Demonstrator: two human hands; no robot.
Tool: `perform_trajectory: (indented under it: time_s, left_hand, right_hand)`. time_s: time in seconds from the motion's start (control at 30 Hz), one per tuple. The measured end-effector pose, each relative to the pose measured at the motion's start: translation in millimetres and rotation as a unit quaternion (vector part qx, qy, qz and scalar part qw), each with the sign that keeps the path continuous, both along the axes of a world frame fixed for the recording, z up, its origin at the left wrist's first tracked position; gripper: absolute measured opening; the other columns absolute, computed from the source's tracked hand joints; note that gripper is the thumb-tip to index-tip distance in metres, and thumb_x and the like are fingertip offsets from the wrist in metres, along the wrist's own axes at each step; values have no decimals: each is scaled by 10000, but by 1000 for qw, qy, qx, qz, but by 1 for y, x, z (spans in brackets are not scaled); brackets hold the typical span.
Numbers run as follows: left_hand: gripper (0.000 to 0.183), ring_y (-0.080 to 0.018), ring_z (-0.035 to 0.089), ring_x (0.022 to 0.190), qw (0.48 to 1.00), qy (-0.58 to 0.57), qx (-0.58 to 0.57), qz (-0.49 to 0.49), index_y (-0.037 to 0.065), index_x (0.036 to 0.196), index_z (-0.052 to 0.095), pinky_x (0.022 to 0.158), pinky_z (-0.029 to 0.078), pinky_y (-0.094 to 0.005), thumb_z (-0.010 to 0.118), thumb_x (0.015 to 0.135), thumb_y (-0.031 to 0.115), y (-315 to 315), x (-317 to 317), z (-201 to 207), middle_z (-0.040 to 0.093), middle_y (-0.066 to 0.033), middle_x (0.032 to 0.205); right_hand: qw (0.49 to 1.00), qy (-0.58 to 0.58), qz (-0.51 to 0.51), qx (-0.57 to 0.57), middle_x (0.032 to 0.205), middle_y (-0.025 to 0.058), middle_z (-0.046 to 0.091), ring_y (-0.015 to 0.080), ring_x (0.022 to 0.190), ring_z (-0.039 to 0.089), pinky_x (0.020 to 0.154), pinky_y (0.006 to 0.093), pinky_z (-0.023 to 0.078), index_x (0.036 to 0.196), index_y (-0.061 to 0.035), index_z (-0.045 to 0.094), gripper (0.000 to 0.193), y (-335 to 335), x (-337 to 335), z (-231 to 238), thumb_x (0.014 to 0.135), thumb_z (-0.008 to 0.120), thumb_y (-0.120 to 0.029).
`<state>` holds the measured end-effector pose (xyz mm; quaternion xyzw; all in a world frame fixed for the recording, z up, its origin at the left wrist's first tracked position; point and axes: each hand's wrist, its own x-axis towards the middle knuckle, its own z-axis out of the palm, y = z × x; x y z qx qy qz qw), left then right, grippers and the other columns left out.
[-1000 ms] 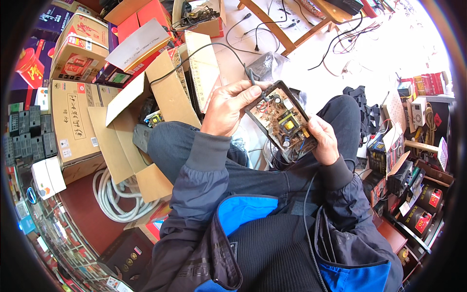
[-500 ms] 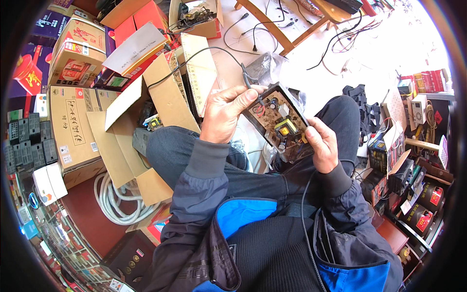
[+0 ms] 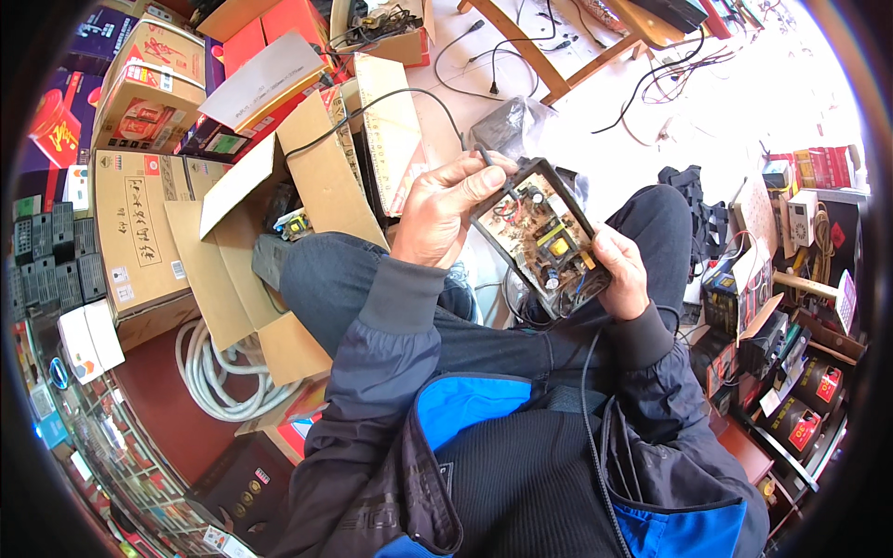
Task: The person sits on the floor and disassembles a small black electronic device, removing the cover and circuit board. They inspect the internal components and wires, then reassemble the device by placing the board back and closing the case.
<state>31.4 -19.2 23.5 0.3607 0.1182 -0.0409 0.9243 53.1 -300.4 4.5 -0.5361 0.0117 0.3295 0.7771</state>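
Above my lap I hold an opened black power adapter (image 3: 531,237), its circuit board showing inside the casing. A yellow transformer, capacitors and thin red wires sit on the dusty board. My left hand (image 3: 452,206) is closed on the upper left corner, thumb and fingers pinching the case where the black cable (image 3: 409,90) enters. My right hand (image 3: 620,271) grips the lower right side, thumb on the rim; its other fingers are partly hidden behind the case. A second cable (image 3: 586,409) hangs from near my right hand down across my jacket.
An open cardboard box (image 3: 330,177) with electronic parts stands by my left knee. A coiled pale hose (image 3: 209,381) lies below it. Stacked cartons (image 3: 139,237) fill the left side. Loose cables and a wooden stool (image 3: 558,79) are ahead. Boxes and a hammer (image 3: 807,284) crowd the right.
The adapter has turned slightly, so its inside faces me more and looks brighter. Both hands have shifted a little with it and keep their hold.
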Motion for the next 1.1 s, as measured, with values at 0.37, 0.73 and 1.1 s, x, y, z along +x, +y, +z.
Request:
perform_trajectory:
  time_s: [0.37,0.73,1.1]
  left_hand:
    - [164,-147,675,1013,999,-8,36,18,-68,1088,778,964,524,-277,714,987,45,-1,-1,0,698,-53,1070]
    - [167,-91,622,956,991,28,118,56,-50,995,806,872,467,-232,823,906,90,-5,1,-4,671,-10,984]
    - [169,-92,631,942,985,27,157,66,-71,985,795,873,478,-226,808,910,79,-7,-1,-3,671,-18,986]
  right_hand:
    - [1000,-8,1,0,1193,85,733,144,1063,687,958,297,529,1344,51,635,408,2,0,1,1057,636,-238]
    - [1000,-21,2,-12,1201,93,734,143,1073,684,969,292,519,1328,57,645,394,2,1,2,1058,631,-230]
    - [999,-30,-15,-22,1179,55,733,114,1060,662,983,271,491,1314,36,664,362,1,-1,-1,1056,649,-217]
